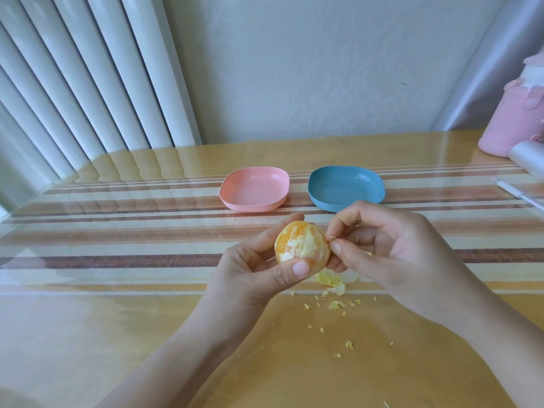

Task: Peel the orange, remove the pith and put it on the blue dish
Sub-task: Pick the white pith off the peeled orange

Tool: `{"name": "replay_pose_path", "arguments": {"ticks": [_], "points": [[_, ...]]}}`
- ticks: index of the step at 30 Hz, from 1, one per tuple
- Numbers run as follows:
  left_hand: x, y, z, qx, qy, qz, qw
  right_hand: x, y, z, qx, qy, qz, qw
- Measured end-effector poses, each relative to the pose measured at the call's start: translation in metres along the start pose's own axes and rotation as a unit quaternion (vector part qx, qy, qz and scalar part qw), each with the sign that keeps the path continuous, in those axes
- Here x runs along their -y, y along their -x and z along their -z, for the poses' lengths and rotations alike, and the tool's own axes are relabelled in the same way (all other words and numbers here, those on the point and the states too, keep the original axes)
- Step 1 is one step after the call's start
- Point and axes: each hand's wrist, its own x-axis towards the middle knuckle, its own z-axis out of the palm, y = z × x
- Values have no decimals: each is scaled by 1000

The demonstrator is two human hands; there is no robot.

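A peeled orange (300,245) with patches of white pith on it is held above the table. My left hand (259,272) grips it from below and the left, thumb on its front. My right hand (391,248) is at the orange's right side, thumb and forefinger pinching a small bit of pith at its surface. The blue dish (347,188) sits empty on the table just behind my hands. Scraps of pith (332,284) lie on the table under and in front of the orange.
An empty pink dish (254,188) stands left of the blue one. A pink container (512,122) and a clear roll (527,156) stand at the far right, with a thin white stick (518,194) in front. Vertical blinds hang at the back left.
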Motion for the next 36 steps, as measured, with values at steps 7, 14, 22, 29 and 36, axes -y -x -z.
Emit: {"name": "replay_pose_path", "arguments": {"ticks": [7, 14, 22, 29, 36], "points": [[2, -1, -2, 2, 85, 30, 996, 0, 0, 4, -73, 81, 41, 993], [3, 0, -1, 7, 85, 51, 995, 2, 1, 6, -115, 165, 118, 972], [3, 0, 2, -30, -76, 14, 997, -7, -2, 2, -76, 266, 171, 946], [4, 2, 0, -60, -113, 5, 992, -7, 1, -9, -120, 230, 185, 948], [4, 3, -3, -83, -135, 0, 987, -7, 3, -12, -115, 245, 157, 950]]}}
